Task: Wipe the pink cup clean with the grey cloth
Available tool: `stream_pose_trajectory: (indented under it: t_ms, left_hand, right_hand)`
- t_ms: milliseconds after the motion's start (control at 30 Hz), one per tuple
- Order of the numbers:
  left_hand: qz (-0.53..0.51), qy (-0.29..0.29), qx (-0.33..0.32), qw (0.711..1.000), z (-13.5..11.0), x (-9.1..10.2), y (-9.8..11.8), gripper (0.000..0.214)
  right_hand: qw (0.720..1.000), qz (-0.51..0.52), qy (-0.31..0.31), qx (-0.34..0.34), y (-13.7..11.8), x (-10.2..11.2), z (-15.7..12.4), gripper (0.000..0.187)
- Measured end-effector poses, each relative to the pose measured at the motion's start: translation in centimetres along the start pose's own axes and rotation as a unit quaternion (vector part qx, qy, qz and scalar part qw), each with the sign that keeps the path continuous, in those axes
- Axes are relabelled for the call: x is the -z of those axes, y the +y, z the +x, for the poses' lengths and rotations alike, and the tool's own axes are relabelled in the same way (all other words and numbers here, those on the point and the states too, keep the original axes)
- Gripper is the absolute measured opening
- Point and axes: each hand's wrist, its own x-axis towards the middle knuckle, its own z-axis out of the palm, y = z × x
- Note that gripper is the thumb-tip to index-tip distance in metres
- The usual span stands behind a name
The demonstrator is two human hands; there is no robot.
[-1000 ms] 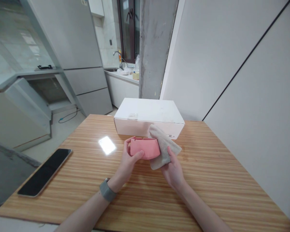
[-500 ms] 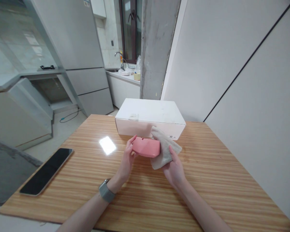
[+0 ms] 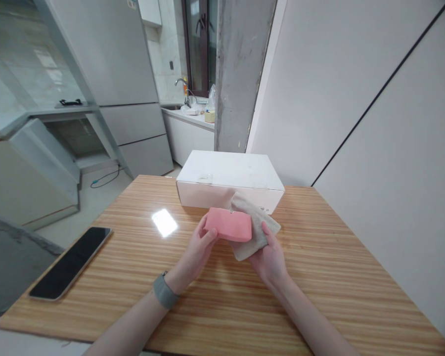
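Note:
A pink case (image 3: 230, 225), smooth with rounded corners and a small notch at its upper edge, is held above the table by my left hand (image 3: 202, 240). The thumb lies on its near face at the left end, and the other fingers are behind it. My right hand (image 3: 270, 254) grips a folded light-grey cloth (image 3: 257, 232), with the thumb on top. The cloth is behind and beside the case's right end, and part of it is hidden by the case.
Just beyond my hands stands a white cardboard box (image 3: 230, 170) on the wood-grain table (image 3: 337, 257). A dark-screened phone (image 3: 70, 264) lies near the left edge. A wall (image 3: 356, 99) rises on the right; a sink counter (image 3: 189, 118) is farther back.
My left hand has turned the pink case, so a broader face shows and its thumb has come round to the front. The case has shifted slightly right, overlapping more of the cloth.

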Motion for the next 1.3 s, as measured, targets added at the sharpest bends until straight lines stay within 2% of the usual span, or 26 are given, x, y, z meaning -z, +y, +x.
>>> stream_pose_trajectory:
  t_ms: [100, 200, 367, 567, 733, 833, 1000, 1200, 1300]
  left_hand:
    - [-0.031, -0.029, 0.026, 0.999, -0.2, -0.1, 0.0, 0.057]
    - [-0.030, -0.020, 0.037, 0.999, -0.3, -0.3, 0.4, 0.055]
    - [-0.007, 0.033, 0.011, 0.999, -0.2, -0.5, 0.5, 0.066]
    - [0.095, 0.086, -0.045, 0.991, 0.2, 0.2, -0.1, 0.071]
    - [0.154, 0.125, -0.046, 0.979, 0.3, 0.6, -0.4, 0.073]
    - [0.127, 0.111, -0.046, 0.985, 0.5, 0.7, -0.5, 0.074]
    - [0.015, 0.065, -0.008, 0.998, 0.6, 0.6, -0.1, 0.049]
    - [0.038, 0.049, -0.015, 0.998, 0.1, -0.2, 0.4, 0.060]
    - [0.027, -0.002, -0.024, 0.999, 0.2, -0.1, 0.0, 0.053]
  right_hand:
    - [1.000, -0.002, -0.007, 0.008, 0.1, 0.0, -0.1, 0.041]
    - [1.000, -0.007, -0.011, 0.014, 0.1, -0.1, -0.3, 0.042]
    - [1.000, -0.017, -0.016, 0.018, 0.1, -0.3, -0.6, 0.040]
    - [0.999, -0.027, -0.008, 0.027, 0.9, -0.1, -0.5, 0.045]
    - [0.999, -0.039, 0.014, 0.030, 1.3, 0.2, -0.4, 0.047]
    - [0.999, -0.036, 0.020, 0.032, 1.1, 0.2, -0.4, 0.045]
    - [0.999, -0.008, 0.026, 0.045, 0.4, 0.1, 0.0, 0.038]
    - [0.998, 0.004, 0.006, 0.058, -0.4, 0.0, 0.1, 0.034]
    - [0.999, 0.000, -0.005, 0.051, -0.6, -0.1, 0.0, 0.038]
